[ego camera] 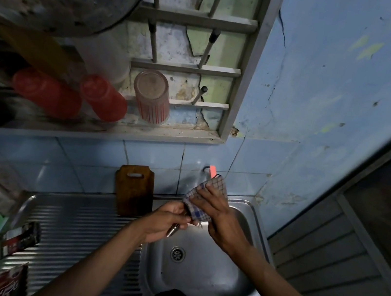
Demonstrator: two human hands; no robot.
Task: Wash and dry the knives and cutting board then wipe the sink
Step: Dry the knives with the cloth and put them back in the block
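Both hands [167,222] [215,212] hold cloth-wrapped knife [173,231] between them.

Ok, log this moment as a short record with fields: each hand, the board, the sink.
left hand: grips a knife by its metal handle, over the sink
right hand: holds a checked cloth wrapped round the blade end
cutting board: upright on the drainboard, leaning on the tiled wall
sink: basin holds nothing, drain uncovered
stage: drying the knife
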